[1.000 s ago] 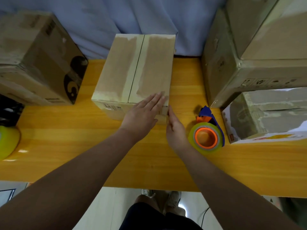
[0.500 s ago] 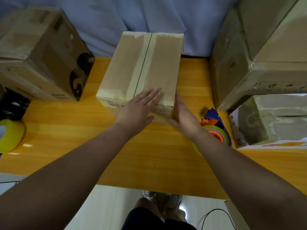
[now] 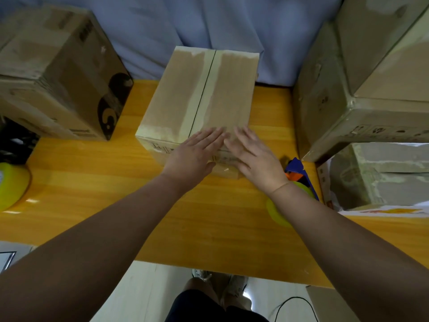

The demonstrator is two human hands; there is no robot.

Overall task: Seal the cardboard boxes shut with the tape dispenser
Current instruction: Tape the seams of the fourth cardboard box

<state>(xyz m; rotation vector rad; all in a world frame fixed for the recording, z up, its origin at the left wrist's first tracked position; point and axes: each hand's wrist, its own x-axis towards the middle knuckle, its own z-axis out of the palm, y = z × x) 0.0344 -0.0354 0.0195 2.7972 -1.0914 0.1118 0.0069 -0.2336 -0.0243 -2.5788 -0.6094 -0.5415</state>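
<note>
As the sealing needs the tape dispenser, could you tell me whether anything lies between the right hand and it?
Nothing visible does. The right hand lies flat on the near end of the middle box, and the tape dispenser sits on the table just beside it, partly hidden under that wrist.

A yellow-orange wooden table (image 3: 92,182) stands against a wrinkled blue cloth (image 3: 185,24). A yellow-green round object (image 3: 12,189) shows at the far left. Pale floor (image 3: 144,293) lies below.

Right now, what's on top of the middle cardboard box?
Left hand and right hand lie flat on the near end of the brown cardboard box. A pale tape band runs along its centre seam. The hands cover the right flap's near edge.
</note>
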